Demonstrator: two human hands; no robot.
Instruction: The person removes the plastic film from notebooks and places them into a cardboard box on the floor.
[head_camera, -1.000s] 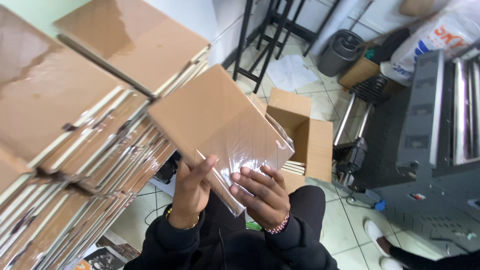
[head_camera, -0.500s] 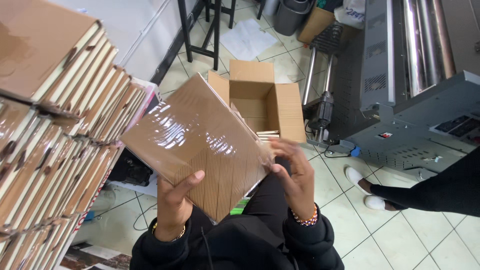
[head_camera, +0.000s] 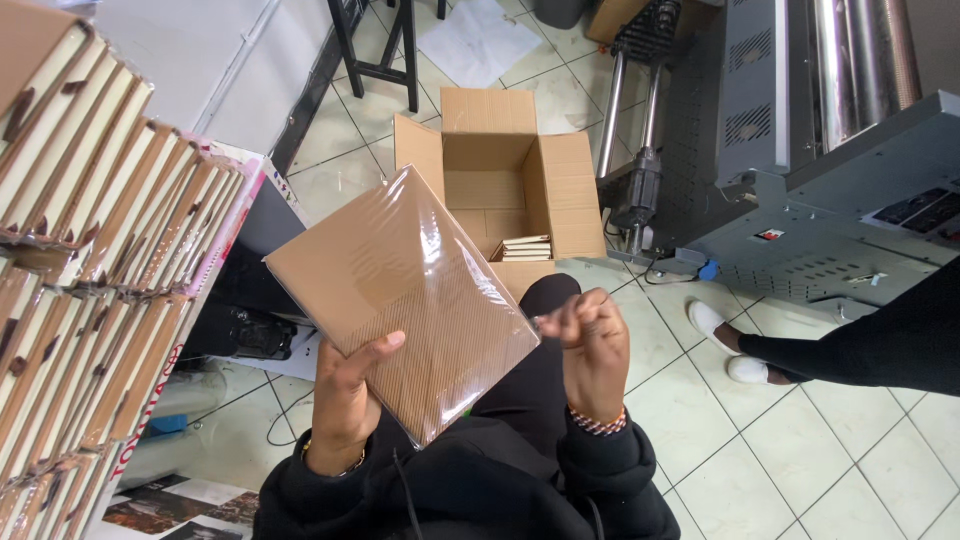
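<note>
A brown notebook (head_camera: 400, 295) wrapped in clear plastic film is held flat in front of me. My left hand (head_camera: 345, 395) grips it from below at its near corner, thumb on the cover. My right hand (head_camera: 590, 345) is at the notebook's right corner, fingers pinched on the edge of the plastic film. Beyond it on the tiled floor an open cardboard box (head_camera: 500, 180) holds a few stacked notebooks (head_camera: 525, 248).
Rows of brown notebooks (head_camera: 90, 230) stand stacked at my left. A large grey machine with rollers (head_camera: 800, 150) stands at the right. Another person's leg and white shoes (head_camera: 730, 345) are on the floor at the right. Black stool legs (head_camera: 385, 50) stand behind.
The view has tilted down toward the box. The wrapped notebook has come lower and flatter, and my right hand has moved off its surface to pinch the film at the right corner.
</note>
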